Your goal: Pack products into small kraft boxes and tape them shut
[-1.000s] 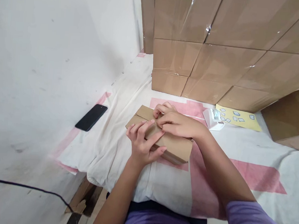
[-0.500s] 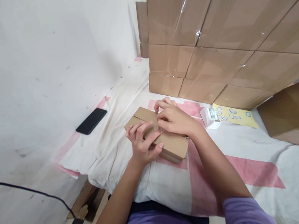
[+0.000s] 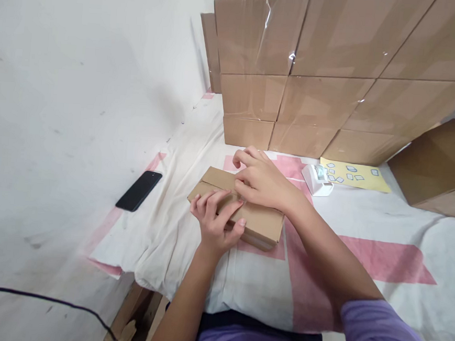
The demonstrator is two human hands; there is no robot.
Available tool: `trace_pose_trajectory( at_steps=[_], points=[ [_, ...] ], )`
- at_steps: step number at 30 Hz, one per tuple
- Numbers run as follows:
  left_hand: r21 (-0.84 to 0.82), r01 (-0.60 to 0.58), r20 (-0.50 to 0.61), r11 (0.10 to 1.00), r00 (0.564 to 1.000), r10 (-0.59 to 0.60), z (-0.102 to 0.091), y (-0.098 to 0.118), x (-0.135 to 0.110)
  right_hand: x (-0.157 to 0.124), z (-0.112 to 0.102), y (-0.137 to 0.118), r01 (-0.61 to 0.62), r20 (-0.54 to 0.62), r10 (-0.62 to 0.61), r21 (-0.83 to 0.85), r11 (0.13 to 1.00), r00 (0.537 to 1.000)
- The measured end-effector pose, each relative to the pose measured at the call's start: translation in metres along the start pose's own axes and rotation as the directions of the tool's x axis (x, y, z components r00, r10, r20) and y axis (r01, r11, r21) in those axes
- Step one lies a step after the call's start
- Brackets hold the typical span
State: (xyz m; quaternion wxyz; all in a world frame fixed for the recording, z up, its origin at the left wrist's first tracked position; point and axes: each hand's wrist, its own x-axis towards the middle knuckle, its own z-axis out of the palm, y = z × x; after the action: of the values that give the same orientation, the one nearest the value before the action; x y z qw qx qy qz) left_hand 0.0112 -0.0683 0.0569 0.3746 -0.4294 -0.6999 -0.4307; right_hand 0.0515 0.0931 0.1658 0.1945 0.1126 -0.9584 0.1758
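Raised slightly since the earlier frame, the right hand (image 3: 262, 179) curls over the small carton (image 3: 263, 219); from here I can't tell whether it pinches anything. On my feed the left hand (image 3: 216, 221) lies spread on the carton's top, with a phone (image 3: 139, 191) left of both.

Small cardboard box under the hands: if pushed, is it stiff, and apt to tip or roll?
The small cardboard box looks fairly stiff, given its flat faces and straight edges. It seems unlikely to roll or tip, lying low on a broad side, though a push may drag the wrinkled cloth beneath.
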Motion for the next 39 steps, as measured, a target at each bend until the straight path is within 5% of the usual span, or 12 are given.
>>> trace_pose_trajectory(
  at_steps=[6,11,15,19,22,27,33,39],
  points=[
    [0.001,0.012,0.007,1.0,1.0,-0.012,0.0,0.0,0.0,0.001,0.0,0.006,-0.119,0.038,0.114,0.154,0.981,0.993],
    [0.007,-0.006,-0.003,1.0,1.0,0.006,0.0,0.0,-0.001,0.002,-0.003,0.017,-0.418,0.257,0.334,0.449,0.79,0.907],
    [0.016,-0.005,0.0,1.0,1.0,0.005,-0.001,0.0,-0.002,0.003,-0.007,0.021,-0.437,0.235,0.371,0.571,0.695,0.898],
    [0.011,0.004,-0.004,1.0,1.0,-0.004,-0.001,0.001,-0.002,0.003,-0.011,0.032,-0.348,0.183,0.3,0.59,0.728,0.936],
    [0.003,0.006,-0.004,1.0,1.0,-0.006,0.0,0.001,-0.002,-0.001,-0.013,0.041,-0.301,0.296,0.153,0.56,0.771,0.943],
    [0.008,0.009,-0.002,1.0,1.0,-0.009,0.0,0.001,-0.002,-0.007,-0.012,0.044,-0.386,0.361,0.23,0.452,0.804,0.904],
    [0.001,-0.002,0.007,1.0,1.0,0.002,0.0,-0.002,-0.003,-0.007,-0.008,0.047,-0.514,0.553,0.283,0.323,0.795,0.784],
    [-0.106,-0.05,0.05,0.993,0.997,0.056,-0.004,0.001,-0.002,-0.009,-0.008,0.046,-0.4,0.498,0.194,0.348,0.848,0.845]
  ],
)
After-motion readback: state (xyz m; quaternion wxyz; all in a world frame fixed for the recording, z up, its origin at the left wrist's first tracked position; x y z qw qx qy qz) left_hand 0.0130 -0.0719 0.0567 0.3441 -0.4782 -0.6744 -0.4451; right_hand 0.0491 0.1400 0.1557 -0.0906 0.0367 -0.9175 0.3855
